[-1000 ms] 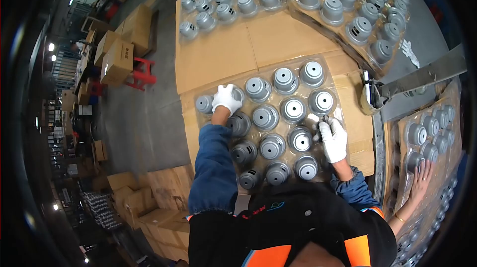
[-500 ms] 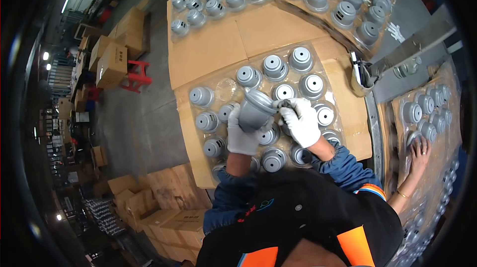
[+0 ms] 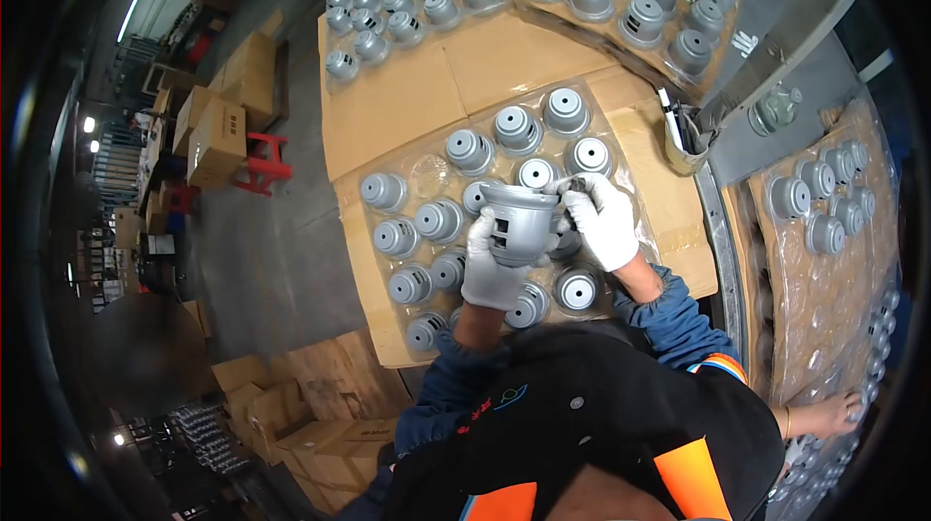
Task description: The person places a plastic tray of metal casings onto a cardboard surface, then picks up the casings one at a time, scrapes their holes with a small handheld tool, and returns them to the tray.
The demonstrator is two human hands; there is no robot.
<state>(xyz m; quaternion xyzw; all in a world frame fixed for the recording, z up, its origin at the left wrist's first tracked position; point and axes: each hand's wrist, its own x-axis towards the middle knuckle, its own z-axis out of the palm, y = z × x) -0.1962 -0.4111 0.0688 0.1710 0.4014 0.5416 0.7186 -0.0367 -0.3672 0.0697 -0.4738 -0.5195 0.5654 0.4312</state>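
My gloved left hand (image 3: 492,276) is wrapped around a grey cup-shaped metal housing (image 3: 527,222), which stands roughly upright with its wide rim on top and dark rectangular slots in its side. My gloved right hand (image 3: 606,228) is closed at the rim's right side, pinching a small dark tool (image 3: 575,185) whose kind is too small to tell. Below both hands lies a clear plastic tray (image 3: 429,175) with several similar grey housings, most showing a dark centre hole. One housing (image 3: 577,290) sits just below my right hand.
The tray rests on cardboard (image 3: 388,128). More housings stand on a back left tray and a back right tray (image 3: 621,34). A pouch of pens (image 3: 686,147) hangs by the metal table edge. At right, another person's hand (image 3: 826,416) reaches over a wrapped tray (image 3: 810,303).
The housing in my left hand has turned from tilted to nearly upright, bringing its slots into view. My right hand stays by the rim. The other person's hand has moved down along the right tray.
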